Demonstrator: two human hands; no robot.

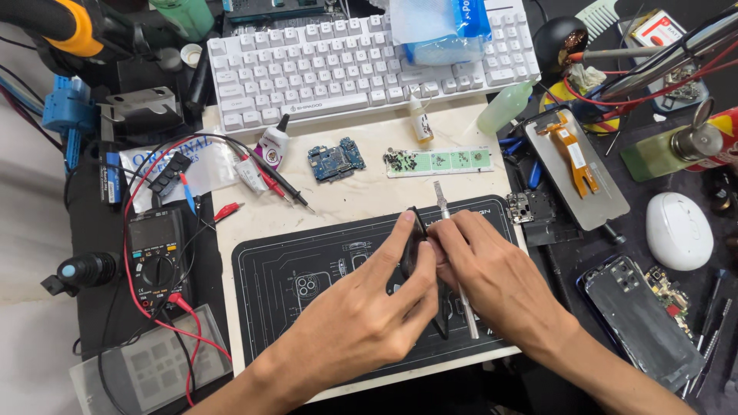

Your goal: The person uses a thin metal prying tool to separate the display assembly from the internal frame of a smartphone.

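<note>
My left hand (361,315) grips a thin black phone part (413,244), held on edge above the black work mat (307,269). My right hand (488,269) touches the same part with its fingertips and holds a slim metal tool (453,257) whose tip points away from me toward the keyboard. Both hands meet over the middle of the mat. What the part's far face looks like is hidden by my fingers.
A blue circuit board (336,159) and a green strip of small parts (438,161) lie beyond the mat. A white keyboard (369,65) stands at the back, a multimeter (157,257) with red and black leads at left, a phone frame (642,319) and white mouse (678,230) at right.
</note>
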